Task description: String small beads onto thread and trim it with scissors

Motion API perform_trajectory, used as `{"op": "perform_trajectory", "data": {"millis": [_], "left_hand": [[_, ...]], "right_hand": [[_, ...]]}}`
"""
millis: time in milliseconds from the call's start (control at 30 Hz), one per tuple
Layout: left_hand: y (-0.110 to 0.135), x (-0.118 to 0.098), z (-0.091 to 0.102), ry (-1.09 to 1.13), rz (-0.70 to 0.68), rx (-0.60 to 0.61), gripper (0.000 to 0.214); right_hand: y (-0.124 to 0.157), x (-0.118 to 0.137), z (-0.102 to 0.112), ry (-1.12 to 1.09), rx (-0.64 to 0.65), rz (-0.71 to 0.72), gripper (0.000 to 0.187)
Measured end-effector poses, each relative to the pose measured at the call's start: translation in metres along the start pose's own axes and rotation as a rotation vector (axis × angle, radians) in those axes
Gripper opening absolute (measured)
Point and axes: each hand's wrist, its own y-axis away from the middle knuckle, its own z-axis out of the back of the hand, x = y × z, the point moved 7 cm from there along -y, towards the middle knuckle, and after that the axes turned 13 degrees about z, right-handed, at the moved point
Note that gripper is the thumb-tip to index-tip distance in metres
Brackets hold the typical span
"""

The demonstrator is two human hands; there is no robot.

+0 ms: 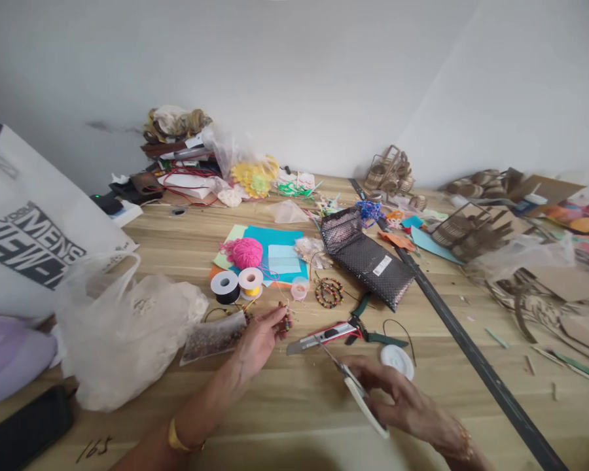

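My left hand [260,337] pinches a short beaded strand [286,320] just above the wooden table [294,405], next to a clear bag of beads [213,337]. My right hand [397,399] is wrapped round the white handles of a pair of scissors [354,386], whose blades point up and left toward the strand. A white round lid [397,360] lies just beyond my right hand. A utility knife [319,337] and green-handled pliers [368,330] lie between the two hands and the far clutter.
Thread spools, one black [224,286] and one yellow [250,282], pink yarn [247,252], a beaded bracelet [328,292] and a dark padded envelope [368,258] sit mid-table. Plastic bags [127,327] and a white tote [24,242] crowd the left; cardboard models [471,229] fill the right. A phone [27,432] lies near left.
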Motion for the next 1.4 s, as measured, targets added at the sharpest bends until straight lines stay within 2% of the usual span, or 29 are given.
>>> {"op": "perform_trajectory", "data": {"millis": [67, 133, 267, 400, 667, 800, 900, 1167, 1400], "left_hand": [[-0.001, 0.003, 0.000, 0.039, 0.016, 0.000, 0.030], [-0.001, 0.004, 0.001, 0.066, 0.010, -0.005, 0.031], [0.001, 0.002, -0.001, 0.087, -0.027, 0.014, 0.029], [0.001, 0.001, -0.003, 0.086, -0.057, 0.031, 0.031], [0.000, 0.000, 0.000, 0.067, -0.106, 0.001, 0.029], [-0.003, 0.004, 0.002, 0.065, -0.080, -0.001, 0.027], [-0.003, 0.008, 0.000, 0.075, -0.056, 0.024, 0.026], [0.000, 0.015, -0.006, 0.093, 0.000, 0.059, 0.025], [-0.001, 0.016, -0.007, 0.092, 0.019, 0.050, 0.025]], "right_hand": [[-0.007, -0.004, -0.011, -0.191, -0.015, 0.033, 0.044], [-0.015, -0.010, -0.019, -0.268, -0.049, 0.040, 0.057], [-0.028, -0.012, -0.021, -0.200, -0.095, 0.004, 0.059], [-0.036, 0.002, -0.018, -0.162, -0.072, 0.032, 0.059], [-0.049, 0.001, -0.019, 0.094, -0.092, 0.027, 0.054], [-0.058, 0.008, -0.018, 0.178, -0.122, 0.125, 0.045], [-0.063, 0.015, -0.018, 0.266, -0.153, 0.225, 0.047], [-0.073, 0.019, -0.022, 0.584, -0.181, 0.272, 0.047], [-0.074, 0.018, -0.025, 0.714, -0.188, 0.322, 0.048]]}}
